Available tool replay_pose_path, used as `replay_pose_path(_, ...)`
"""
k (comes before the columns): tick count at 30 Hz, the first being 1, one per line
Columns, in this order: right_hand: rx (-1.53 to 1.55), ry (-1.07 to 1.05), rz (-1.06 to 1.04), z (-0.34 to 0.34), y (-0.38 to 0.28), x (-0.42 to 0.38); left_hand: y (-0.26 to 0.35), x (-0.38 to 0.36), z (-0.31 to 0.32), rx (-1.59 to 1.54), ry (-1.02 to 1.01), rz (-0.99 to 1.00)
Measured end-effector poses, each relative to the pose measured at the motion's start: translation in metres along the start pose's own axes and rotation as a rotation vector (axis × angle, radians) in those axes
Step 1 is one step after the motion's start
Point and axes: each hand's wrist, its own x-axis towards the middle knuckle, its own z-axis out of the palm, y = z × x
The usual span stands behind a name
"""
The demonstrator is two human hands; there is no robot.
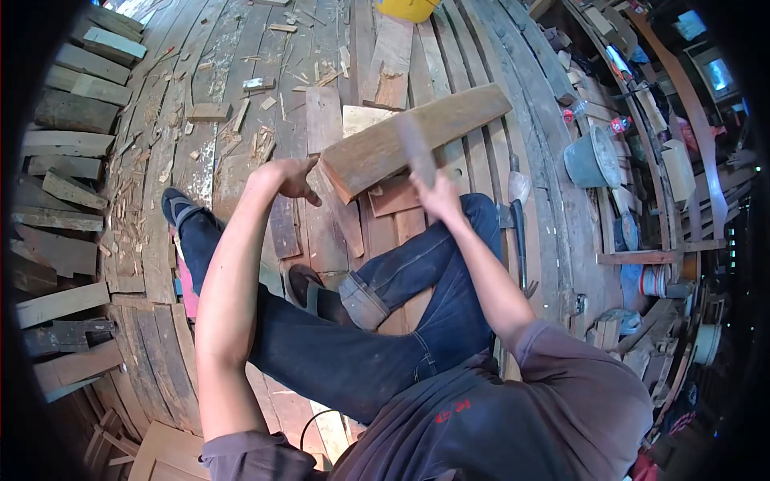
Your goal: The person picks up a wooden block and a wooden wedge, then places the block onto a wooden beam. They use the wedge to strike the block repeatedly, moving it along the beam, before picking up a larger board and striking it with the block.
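A thick brown wooden beam (417, 136) lies aslant on short boards in front of my crossed legs. My left hand (298, 178) is just off the beam's near left end, fingers and thumb apart, holding nothing. Closed around a flat grey-brown bar-like tool (415, 147), my right hand (439, 196) is over the near side of the beam. Motion smears the tool, which overlaps the beam in this view; its exact kind does not show. Under the beam are a pale wood block (365, 120) and a reddish board (397, 196).
Wood chips and offcuts (261, 144) litter the plank floor to the left. Cut timber pieces (68, 144) line the left side. A long-handled tool (519, 216) lies by my right knee. Further right stands a grey bucket (592, 158); a yellow container (407, 8) is ahead.
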Motion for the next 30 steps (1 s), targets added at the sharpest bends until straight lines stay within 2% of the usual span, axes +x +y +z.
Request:
replay_pose_path(2,-0.035,0.049,0.189,-0.011,-0.026,0.008,0.0,0.002,0.0,0.008,-0.008,-0.01)
replay_pose_path(4,0.047,0.023,-0.107,-0.003,-0.039,-0.017,-0.002,-0.002,-0.001,0.018,0.029,0.026)
replay_pose_path(6,-0.076,-0.216,-0.366,-0.002,-0.033,-0.036,0.001,-0.003,-0.003,-0.002,0.032,-0.022)
replay_pose_path(8,-0.231,-0.24,-0.222,-0.035,-0.052,-0.028,0.002,0.001,-0.002,-0.024,0.004,0.001)
replay_pose_path(10,0.138,0.036,0.078,-0.016,-0.022,0.008,0.0,0.003,-0.002,-0.01,0.0,0.025)
replay_pose_path(12,0.066,0.09,0.182,-0.013,-0.023,0.017,-0.002,0.008,0.001,0.028,0.02,0.058)
replay_pose_path(14,0.034,-0.011,-0.136,0.004,-0.025,-0.007,0.007,-0.002,-0.008,0.039,-0.018,0.01)
replay_pose_path(15,-0.02,-0.145,-0.272,-0.003,-0.041,-0.029,0.006,-0.002,-0.008,0.04,0.004,0.027)
replay_pose_path(16,-0.029,-0.319,-0.317,-0.01,-0.046,-0.036,0.005,0.001,-0.009,0.04,0.025,0.046)
replay_pose_path(18,-0.187,-0.249,-0.277,-0.031,-0.05,-0.022,-0.002,0.005,-0.01,-0.04,0.07,0.131)
replay_pose_path(19,-0.005,-0.052,-0.245,-0.016,-0.027,-0.004,0.0,-0.002,-0.012,-0.065,0.079,0.083)
replay_pose_path(20,0.158,-0.114,0.132,-0.035,-0.049,0.005,0.0,-0.006,-0.012,-0.057,0.066,0.057)
replay_pose_path(22,0.085,-0.029,0.307,-0.032,-0.057,0.02,-0.001,-0.014,-0.015,-0.039,0.051,0.012)
replay_pose_path(24,0.042,-0.026,-0.061,-0.011,-0.063,-0.014,0.001,-0.02,-0.019,-0.001,0.041,-0.044)
replay_pose_path(26,-0.036,-0.245,-0.416,0.004,-0.048,-0.034,-0.007,-0.004,-0.014,0.014,0.036,-0.078)
replay_pose_path(28,-0.264,-0.302,-0.282,-0.04,-0.075,-0.033,-0.009,-0.005,-0.012,-0.041,0.11,-0.038)
replay_pose_path(29,-0.106,-0.152,-0.239,-0.029,-0.047,-0.017,-0.01,-0.007,-0.01,-0.064,0.145,-0.018)
replay_pose_path(30,0.032,-0.067,-0.051,-0.024,-0.027,-0.001,-0.011,-0.01,-0.009,-0.053,0.132,-0.018)
